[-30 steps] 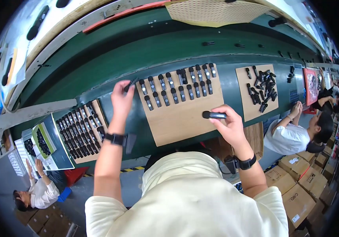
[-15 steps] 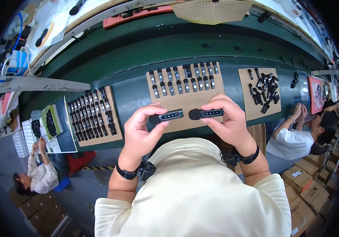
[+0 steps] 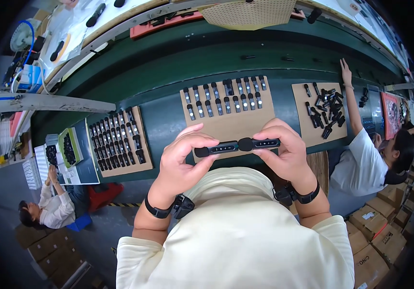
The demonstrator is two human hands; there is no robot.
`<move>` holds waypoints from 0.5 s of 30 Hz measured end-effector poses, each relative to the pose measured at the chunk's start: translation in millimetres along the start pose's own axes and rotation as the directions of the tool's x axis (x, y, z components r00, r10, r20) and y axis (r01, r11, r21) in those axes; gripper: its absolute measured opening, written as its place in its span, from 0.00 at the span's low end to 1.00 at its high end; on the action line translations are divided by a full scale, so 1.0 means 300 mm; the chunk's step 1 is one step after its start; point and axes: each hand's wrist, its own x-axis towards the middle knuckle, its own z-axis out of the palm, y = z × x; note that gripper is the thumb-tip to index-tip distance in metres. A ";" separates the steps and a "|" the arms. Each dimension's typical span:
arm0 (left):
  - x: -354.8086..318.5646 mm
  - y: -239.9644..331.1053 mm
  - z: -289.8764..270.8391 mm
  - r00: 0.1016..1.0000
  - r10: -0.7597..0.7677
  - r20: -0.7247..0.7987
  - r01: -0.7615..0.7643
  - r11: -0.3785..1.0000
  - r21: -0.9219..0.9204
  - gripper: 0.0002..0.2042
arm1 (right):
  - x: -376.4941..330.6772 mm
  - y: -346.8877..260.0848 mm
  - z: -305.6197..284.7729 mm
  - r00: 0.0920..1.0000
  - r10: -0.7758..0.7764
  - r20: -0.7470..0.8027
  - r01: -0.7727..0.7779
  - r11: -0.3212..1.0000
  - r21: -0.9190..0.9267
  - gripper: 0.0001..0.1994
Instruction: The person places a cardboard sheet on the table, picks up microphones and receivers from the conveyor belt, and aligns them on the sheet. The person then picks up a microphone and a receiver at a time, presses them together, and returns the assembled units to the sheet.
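My left hand (image 3: 183,161) grips a small black oblong device (image 3: 216,148) by its left end. A second black oblong device (image 3: 260,143) sits in my right hand (image 3: 286,154). The two devices are held end to end, almost touching, in front of my chest. Just beyond them lies a brown cardboard sheet (image 3: 233,123) carrying two rows of several more black devices (image 3: 224,98).
A cardboard sheet (image 3: 142,161) at the left holds many black devices in rows; another (image 3: 301,103) at the right holds a loose pile. A green conveyor belt (image 3: 207,58) runs behind. A person (image 3: 375,154) reaches over at right, another person (image 3: 48,209) sits at left. Cartons (image 3: 375,241) stand lower right.
A second ago my left hand was picking from the rows while my right held one device. Both hands then drew in, and now hold the two devices end to end, closer to my chest.
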 end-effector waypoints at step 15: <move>0.024 0.009 0.014 1.000 0.022 -0.004 -0.022 1.000 -0.019 0.15 | 0.003 -0.012 -0.019 0.998 -0.054 -0.010 0.054 0.998 -0.023 0.15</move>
